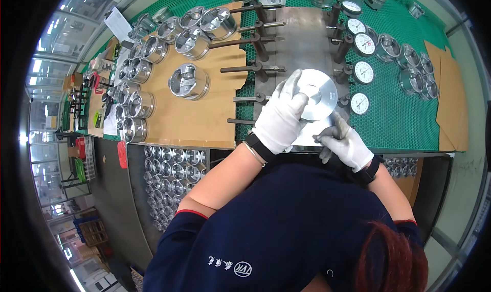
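A bright metal piston [321, 97] is held up in front of me, its round flat face turned upward. My left hand [283, 115], in a white glove, is closed on the piston's left side, with a finger stretched along its rim. My right hand [348, 144], gloved in white with grey fingertips, is just below the piston's lower right edge. Its fingers are bent and apart, with nothing visible between them; whether a fingertip touches the piston cannot be made out. Beneath is a steel plate [302, 41] flanked by dark clamp posts.
Dial gauges [363, 72] line the plate's right side, with dark rods [238, 69] reaching out left. Several pistons stand on brown cardboard [204, 120] at left; one piston [188, 81] sits apart. More pistons [411, 80] are on the green mat [399, 128] at right.
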A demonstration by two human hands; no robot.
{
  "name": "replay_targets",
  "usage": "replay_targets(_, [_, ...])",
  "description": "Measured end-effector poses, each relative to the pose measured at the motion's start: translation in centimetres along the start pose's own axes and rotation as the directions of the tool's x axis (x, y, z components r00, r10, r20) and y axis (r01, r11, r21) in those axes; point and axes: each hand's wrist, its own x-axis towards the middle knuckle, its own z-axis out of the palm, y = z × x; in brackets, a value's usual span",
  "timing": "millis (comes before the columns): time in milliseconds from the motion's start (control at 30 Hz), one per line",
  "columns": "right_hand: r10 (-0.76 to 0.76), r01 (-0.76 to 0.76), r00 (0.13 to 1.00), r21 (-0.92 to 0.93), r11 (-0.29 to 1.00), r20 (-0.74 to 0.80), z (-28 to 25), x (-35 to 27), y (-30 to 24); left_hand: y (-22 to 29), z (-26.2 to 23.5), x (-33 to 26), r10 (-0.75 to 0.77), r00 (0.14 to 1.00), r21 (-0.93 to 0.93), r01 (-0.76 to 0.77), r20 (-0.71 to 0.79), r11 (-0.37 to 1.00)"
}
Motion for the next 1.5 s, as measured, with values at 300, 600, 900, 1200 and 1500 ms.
replay_targets(300, [0.019, -0.017, 0.999, 0.069, 0.997, -0.026, 0.0, 0.4, 0.2, 0.1, 0.2, 0.3, 0.019, 0.999, 0.051, -0.017, -0.032, 0.999])
replay_targets(600, [0.049, -0.046, 0.997, 0.059, 0.997, -0.052, 0.3, 0.7, -0.1, 0.2, 0.7, 0.3, 0.019, 0.998, 0.119, -0.011, -0.066, 0.993])
replay_targets(900, [0.069, -0.065, 0.994, 0.053, 0.996, -0.085, 0.4, 0.6, -0.3, 0.5, 0.7, 0.4, -0.003, 0.998, 0.146, 0.012, -0.063, 0.989])
replay_targets(1200, [-0.628, 0.564, 0.776, -0.504, 0.654, 0.053, -2.6, -2.3, -0.9, 6.4, -7.3, 2.7, -0.261, 0.777, -0.641, 0.623, 0.573, 0.448])
replay_targets(1500, [-0.475, 0.627, 0.749, 0.264, 0.733, -0.461, -13.8, -6.9, -0.2, 2.3, -10.5, 5.0, -0.315, 0.948, -0.206, 0.299, -0.053, 0.932])
